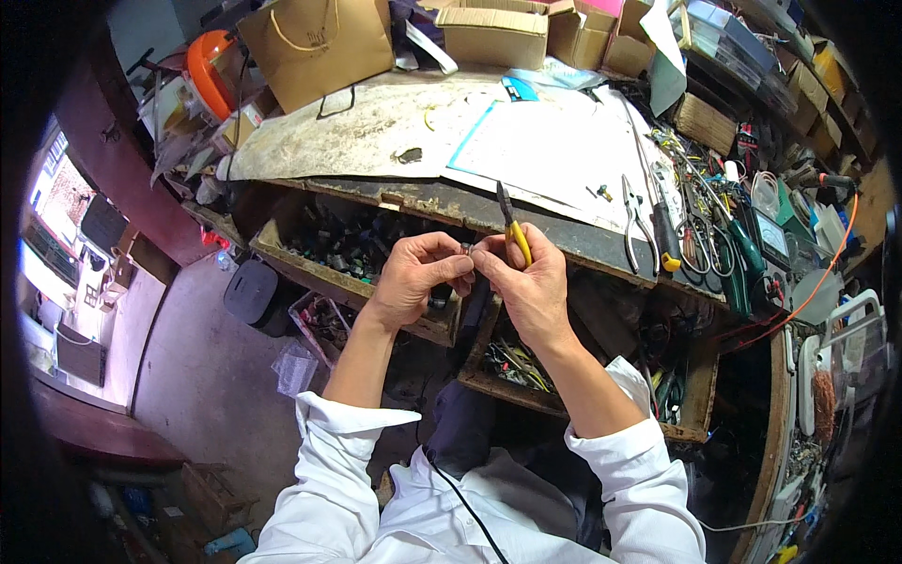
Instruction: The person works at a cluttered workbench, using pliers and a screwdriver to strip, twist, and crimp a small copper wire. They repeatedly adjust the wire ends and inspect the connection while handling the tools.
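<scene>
A tiny thing (467, 250), too small to be seen well, seems to be pinched by the fingers of the left hand (411, 282) and right hand (536, 291), near the counter (583, 232). Yellow-handled pliers (516, 235) are gripped by the right hand too. A wooden drawer (319, 274) is filled with small dark parts (338, 242).

Yellow-handled pliers (513, 227), white sleeves (324, 479), brown paper bag (324, 52), black-and-yellow screwdriver (666, 233)
</scene>
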Action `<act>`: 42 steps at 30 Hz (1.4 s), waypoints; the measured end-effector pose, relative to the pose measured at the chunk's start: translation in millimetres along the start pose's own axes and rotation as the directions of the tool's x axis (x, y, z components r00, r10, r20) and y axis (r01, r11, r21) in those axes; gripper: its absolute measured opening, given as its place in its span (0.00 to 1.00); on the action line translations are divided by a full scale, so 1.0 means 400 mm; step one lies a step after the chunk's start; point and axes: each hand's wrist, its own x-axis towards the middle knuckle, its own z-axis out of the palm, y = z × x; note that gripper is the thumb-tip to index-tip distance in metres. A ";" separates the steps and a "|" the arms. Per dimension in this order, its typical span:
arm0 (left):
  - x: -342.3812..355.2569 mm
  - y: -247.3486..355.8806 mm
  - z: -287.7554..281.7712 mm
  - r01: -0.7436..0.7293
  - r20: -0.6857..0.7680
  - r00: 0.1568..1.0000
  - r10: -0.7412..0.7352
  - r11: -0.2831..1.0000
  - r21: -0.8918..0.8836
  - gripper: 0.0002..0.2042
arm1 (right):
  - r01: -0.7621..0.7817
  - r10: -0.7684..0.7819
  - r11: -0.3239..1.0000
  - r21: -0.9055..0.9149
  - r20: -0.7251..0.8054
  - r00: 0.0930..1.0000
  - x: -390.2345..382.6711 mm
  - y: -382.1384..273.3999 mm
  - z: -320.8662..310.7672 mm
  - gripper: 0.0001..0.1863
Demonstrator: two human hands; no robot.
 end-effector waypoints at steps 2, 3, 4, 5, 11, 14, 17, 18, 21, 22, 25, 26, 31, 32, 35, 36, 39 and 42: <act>0.000 -0.001 0.001 -0.008 -0.023 1.000 0.008 1.000 -0.009 0.05 | -0.016 0.016 1.000 -0.014 -0.009 1.000 0.000 -0.004 0.003 0.09; 0.000 -0.001 0.002 -0.013 -0.034 0.999 0.012 1.000 -0.014 0.05 | -0.025 0.025 1.000 -0.011 -0.013 1.000 0.000 -0.003 0.002 0.09; 0.001 -0.002 0.004 -0.014 -0.042 0.999 0.014 1.000 -0.004 0.05 | -0.034 0.034 0.999 -0.008 -0.017 0.999 0.000 0.001 0.000 0.09; 0.002 -0.002 0.006 -0.016 -0.050 0.999 0.016 1.000 0.006 0.05 | -0.043 0.043 0.999 -0.005 -0.020 0.999 0.001 0.005 -0.002 0.09; 0.002 -0.002 0.009 -0.027 -0.064 0.997 0.032 0.997 0.070 0.05 | -0.039 0.036 0.996 -0.074 -0.037 0.999 0.001 0.006 -0.001 0.08; 0.001 -0.005 0.005 -0.029 -0.058 0.998 0.034 0.996 0.087 0.05 | 0.014 -0.017 0.995 -0.098 -0.028 0.999 0.000 0.002 -0.001 0.08; 0.003 -0.004 0.012 -0.025 -0.055 0.998 0.031 0.994 0.108 0.04 | 0.058 -0.062 0.993 -0.100 -0.044 0.997 0.006 0.014 -0.006 0.08; 0.003 -0.002 0.015 -0.023 -0.058 0.998 0.030 0.993 0.117 0.04 | 0.056 -0.061 0.992 -0.112 -0.042 0.997 0.006 0.014 -0.006 0.08; 0.001 0.001 0.022 -0.028 -0.070 0.997 0.036 0.994 0.108 0.04 | 0.047 -0.052 0.992 -0.119 -0.031 0.998 0.006 0.015 -0.009 0.07; 0.001 -0.001 0.022 -0.031 -0.074 0.996 0.040 0.992 0.121 0.04 | 0.042 -0.045 0.994 -0.101 -0.024 0.999 0.007 0.019 -0.011 0.07; -0.001 -0.004 0.023 -0.032 -0.082 0.995 0.048 0.982 0.187 0.04 | 0.042 -0.042 0.996 -0.075 -0.004 0.999 0.007 0.026 -0.013 0.06; -0.004 0.000 0.027 -0.030 -0.085 0.995 0.051 0.973 0.228 0.04 | 0.044 -0.044 0.996 -0.071 0.002 0.999 0.007 0.027 -0.013 0.06; -0.007 -0.004 0.033 -0.031 -0.108 0.992 0.071 0.942 0.334 0.04 | 0.059 -0.061 0.996 -0.069 -0.024 0.998 0.005 0.030 -0.012 0.04; -0.009 -0.003 0.033 -0.025 -0.124 0.990 0.073 0.935 0.353 0.05 | 0.075 -0.076 0.997 -0.024 -0.048 0.996 0.004 0.031 -0.005 0.04; -0.005 -0.010 0.048 -0.104 -0.172 0.970 0.173 0.930 0.352 0.07 | 0.042 -0.053 0.978 -0.206 -0.048 0.997 0.007 0.035 -0.007 0.04; -0.010 -0.003 0.042 -0.090 -0.165 0.975 0.151 0.940 0.329 0.07 | 0.070 -0.072 0.997 -0.042 -0.049 0.996 0.010 0.035 0.012 0.05; -0.011 -0.006 0.044 -0.092 -0.166 0.976 0.143 0.955 0.280 0.06 | 0.115 -0.117 0.992 -0.056 -0.052 0.992 0.012 0.049 -0.003 0.08; -0.006 -0.013 0.037 -0.108 -0.187 0.970 0.156 0.963 0.246 0.06 | 0.163 -0.181 0.955 -0.248 -0.049 0.982 0.012 0.029 -0.017 0.14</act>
